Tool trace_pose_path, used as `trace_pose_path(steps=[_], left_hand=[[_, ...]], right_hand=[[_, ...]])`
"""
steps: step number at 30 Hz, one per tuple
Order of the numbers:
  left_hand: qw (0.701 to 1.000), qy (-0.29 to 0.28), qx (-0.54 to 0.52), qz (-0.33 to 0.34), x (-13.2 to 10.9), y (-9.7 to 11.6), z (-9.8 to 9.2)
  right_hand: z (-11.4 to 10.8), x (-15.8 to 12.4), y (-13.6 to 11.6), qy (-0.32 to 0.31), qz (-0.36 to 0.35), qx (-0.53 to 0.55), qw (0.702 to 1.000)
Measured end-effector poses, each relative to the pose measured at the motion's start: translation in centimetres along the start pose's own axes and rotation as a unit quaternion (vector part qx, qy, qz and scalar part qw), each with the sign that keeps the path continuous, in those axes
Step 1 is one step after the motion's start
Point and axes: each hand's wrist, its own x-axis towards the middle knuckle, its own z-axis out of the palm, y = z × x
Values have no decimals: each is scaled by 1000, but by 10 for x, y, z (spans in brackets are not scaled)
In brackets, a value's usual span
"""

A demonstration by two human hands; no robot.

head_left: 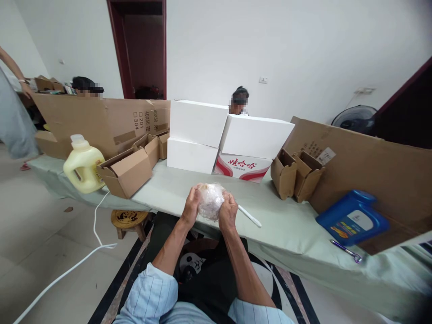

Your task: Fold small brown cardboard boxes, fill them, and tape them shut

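Note:
A bundle of clear crinkled plastic film [211, 202] is held up between both hands, just over the near edge of the table. My left hand [192, 204] grips its left side with curled fingers. On the opposite side my right hand [228, 209] is closed on the same bundle. Whether anything is wrapped inside the film cannot be made out. Just right of my right hand, a thin white stick-like thing [249, 216] lies on the pale green tablecloth [270, 225].
White boxes [199, 123] stand stacked at the back. Open cardboard boxes [126, 173] and a yellow detergent jug [83, 164] are left; a blue bottle [353, 218] and a purple-handled tool [346, 251] lie right. Cardboard panels [371, 180] flank the table. Other people are beyond.

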Motion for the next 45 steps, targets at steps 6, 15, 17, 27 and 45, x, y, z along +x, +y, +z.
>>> trace_pose_path(steps=[6,15,17,27,45], left_hand=[[982,58,162,75,0,-1,6],[973,76,200,85,2,3,7],[972,72,206,88,2,6,8],[974,50,202,86,7,13,4],[955,145,226,128,-1,4,10]], right_hand=[[-5,-3,-5,-28,-26,-25,999],[-9,-2,-5,-66,-7,-25,997],[-11,0,-6,-72,-2,-27,997],[-16,-3,-20,-111,0,-32,993],[-1,-21,-4,-60,2,-50,997]])
